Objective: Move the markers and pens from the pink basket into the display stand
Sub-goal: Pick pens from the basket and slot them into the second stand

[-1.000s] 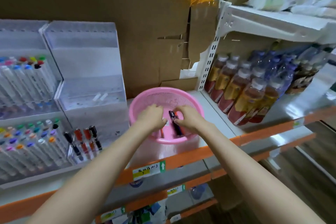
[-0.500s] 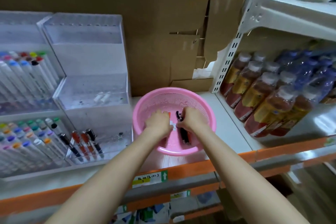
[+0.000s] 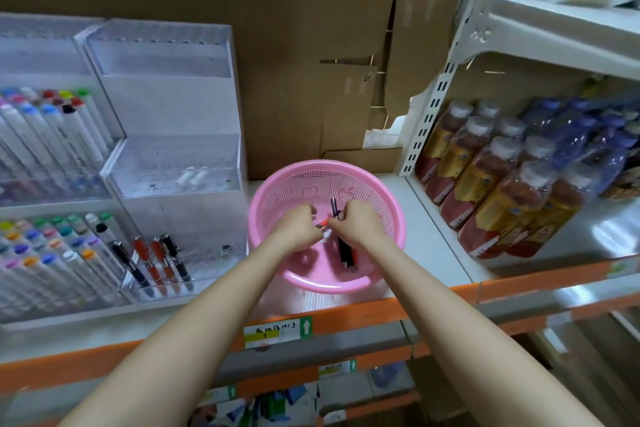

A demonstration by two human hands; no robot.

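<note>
- As both arms reach in over the orange front edge of the shelf (image 3: 519, 284), the person's hands meet inside the pink basket (image 3: 393, 211). The basket sits on the shelf between the display stand and the drinks.
- The right hand (image 3: 360, 222) has its fingers curled round a bundle of dark pens (image 3: 346, 253). One end pokes up past the knuckles and the tips point toward the basket's near rim.
- The left hand (image 3: 298, 227), fingers also curled, pinches an orange pen (image 3: 322, 222) that bridges the small gap between the two hands (its far end is hidden, so it cannot be told whether the right hand touches it too).
- The clear display stand (image 3: 166, 107) rises in steps just left of the basket.
- Its lowest step holds a row of pens (image 3: 156, 260), red-bodied and black-bodied, leaning back side by side.
- Farther left, white markers (image 3: 52, 142) with coloured caps are packed in tiers, well apart from the hands.
- On the neighbouring shelf to the right stand bottles (image 3: 485, 177) of brown drink with pale caps, and bluish ones behind them.
- Brown cardboard (image 3: 277, 45) lines the back wall, torn near the white upright.
- A price label (image 3: 277, 331) is stuck on the orange edge, directly below the basket.
</note>
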